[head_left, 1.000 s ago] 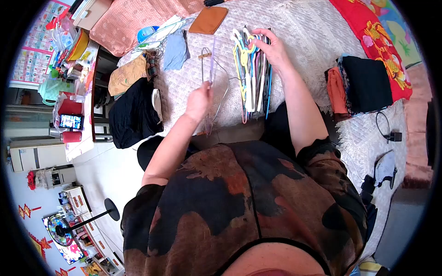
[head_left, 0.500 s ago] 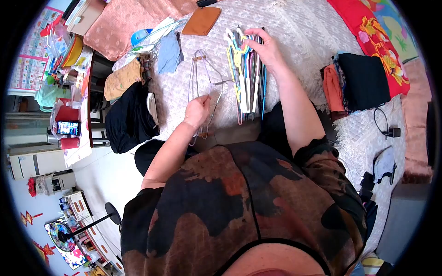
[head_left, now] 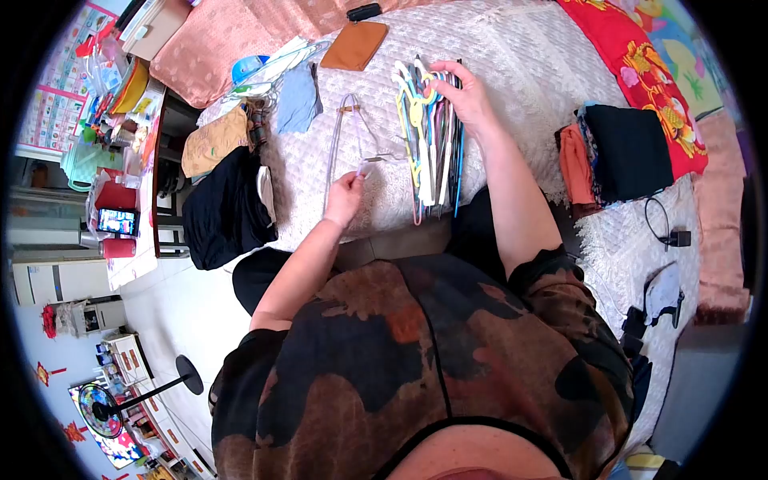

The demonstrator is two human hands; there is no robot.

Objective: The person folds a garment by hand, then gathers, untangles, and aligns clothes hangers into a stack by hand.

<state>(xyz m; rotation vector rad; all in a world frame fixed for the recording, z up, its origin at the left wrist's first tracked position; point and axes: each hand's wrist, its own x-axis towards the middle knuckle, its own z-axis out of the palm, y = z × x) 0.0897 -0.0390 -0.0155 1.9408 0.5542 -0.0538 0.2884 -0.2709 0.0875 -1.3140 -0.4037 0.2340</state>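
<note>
My left hand (head_left: 344, 198) is closed, its fingertips at the neck of a thin lilac-grey clothes hanger (head_left: 330, 160) on the bed. The hanger's metal hook points right, toward the other hangers. Part of its frame is hidden by my hand. My right hand (head_left: 466, 98) curls its thumb and fingers around the hook end of a row of clothes hangers (head_left: 428, 160). These are yellow, white, blue, black and pink, packed side by side with hooks away from me. Their lower ends reach the bed's near edge.
On the left lie dark folded clothes (head_left: 228, 208), a tan folded cloth (head_left: 216, 150) and a blue-grey cloth (head_left: 298, 104). Farther off are a brown pouch (head_left: 354, 46) and more hangers (head_left: 276, 68). At right sit a folded clothes stack (head_left: 628, 148) and a black cable (head_left: 658, 220).
My left hand has moved slightly right and turned, and the hanger at it has shifted. Wire parts that hung below this hand are out of sight. My right hand stays at the row.
</note>
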